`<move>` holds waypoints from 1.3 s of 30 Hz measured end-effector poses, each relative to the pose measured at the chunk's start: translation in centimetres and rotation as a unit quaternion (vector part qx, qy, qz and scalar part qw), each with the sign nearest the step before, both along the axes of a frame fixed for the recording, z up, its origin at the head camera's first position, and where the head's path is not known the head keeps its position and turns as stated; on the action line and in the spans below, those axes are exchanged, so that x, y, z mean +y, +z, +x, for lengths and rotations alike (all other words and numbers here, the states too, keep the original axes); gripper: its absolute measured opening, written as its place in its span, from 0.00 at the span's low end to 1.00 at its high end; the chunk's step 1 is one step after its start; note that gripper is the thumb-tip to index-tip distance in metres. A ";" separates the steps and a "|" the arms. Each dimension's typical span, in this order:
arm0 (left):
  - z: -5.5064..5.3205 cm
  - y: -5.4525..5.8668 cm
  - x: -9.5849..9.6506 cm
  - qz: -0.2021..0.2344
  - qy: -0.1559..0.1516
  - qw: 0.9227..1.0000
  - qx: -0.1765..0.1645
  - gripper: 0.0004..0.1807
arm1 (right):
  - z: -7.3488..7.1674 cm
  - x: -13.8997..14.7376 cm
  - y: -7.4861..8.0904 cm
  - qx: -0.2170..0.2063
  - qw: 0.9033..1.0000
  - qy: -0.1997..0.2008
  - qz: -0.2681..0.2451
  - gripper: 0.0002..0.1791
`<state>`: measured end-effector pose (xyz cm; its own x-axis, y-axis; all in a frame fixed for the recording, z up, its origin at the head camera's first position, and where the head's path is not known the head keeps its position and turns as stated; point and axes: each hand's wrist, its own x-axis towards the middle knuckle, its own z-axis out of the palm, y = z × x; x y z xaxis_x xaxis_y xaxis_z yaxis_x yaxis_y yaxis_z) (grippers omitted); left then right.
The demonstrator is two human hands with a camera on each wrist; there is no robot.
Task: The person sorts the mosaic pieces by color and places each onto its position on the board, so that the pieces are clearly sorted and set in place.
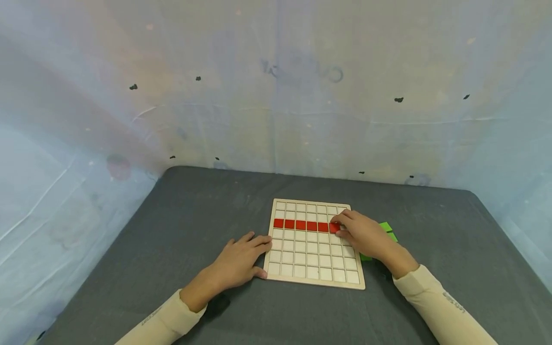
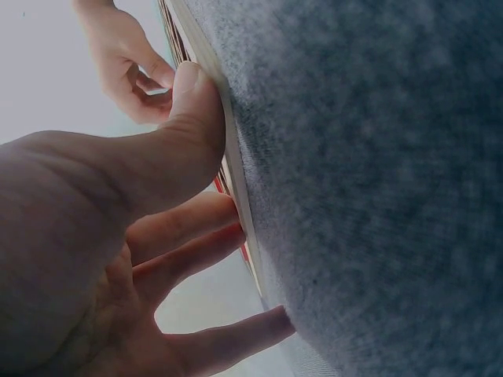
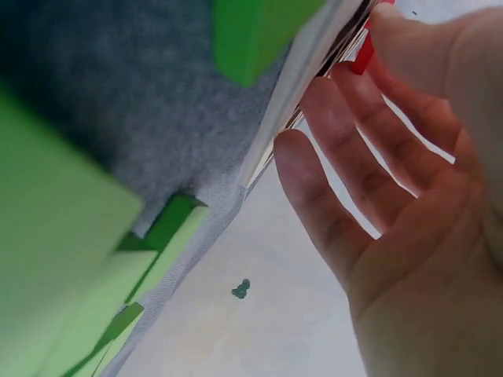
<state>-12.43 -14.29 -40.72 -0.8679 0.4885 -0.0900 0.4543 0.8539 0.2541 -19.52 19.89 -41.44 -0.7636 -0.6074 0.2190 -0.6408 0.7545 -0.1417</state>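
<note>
A wooden grid board (image 1: 315, 283) with pale square cells lies flat on the table. Several red square tiles (image 1: 300, 225) form a row across its upper half. At the right end of that row, my right hand (image 1: 366, 235) pinches one red tile (image 1: 334, 228) between thumb and fingers, right over the cells. The right wrist view shows this tile's red edge (image 3: 365, 52) by the thumb tip, the other fingers extended near the board's side. My left hand (image 1: 239, 261) rests at the board's left edge, fingers loosely spread and thumb (image 2: 196, 102) against its side.
Green tiles (image 1: 385, 226) lie on the table just right of the board, partly hidden under my right hand and wrist. The dark grey table (image 1: 207, 206) ends at a pale hanging sheet (image 1: 276, 120) marked with dark spots.
</note>
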 end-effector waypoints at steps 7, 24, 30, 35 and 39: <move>0.1 0.0 -0.1 0.003 -0.003 1.000 0.001 0.39 | 0.0 0.0 -0.2 0.005 1.000 -0.010 -0.003 0.16; 0.0 -0.1 0.0 0.000 -0.005 1.000 0.005 0.39 | -0.1 -0.1 -0.3 -0.004 1.000 0.004 -0.019 0.16; 0.0 -0.1 0.1 0.004 -0.006 1.000 0.002 0.39 | -0.1 0.1 -0.2 0.003 1.000 0.017 -0.024 0.16; 0.0 -0.2 0.2 0.009 -0.004 1.000 -0.001 0.39 | 0.1 0.6 0.1 -0.019 0.999 0.021 -0.023 0.18; 0.1 -0.2 0.0 0.003 0.004 1.000 -0.008 0.40 | 0.8 1.4 0.2 -0.023 0.999 0.026 -0.015 0.18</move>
<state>-12.38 -14.30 -40.88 -0.8699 0.4825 -0.1020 0.4434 0.8558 0.2665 -18.73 21.25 -41.23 -0.7413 -0.6400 0.2019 -0.6708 0.7158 -0.1940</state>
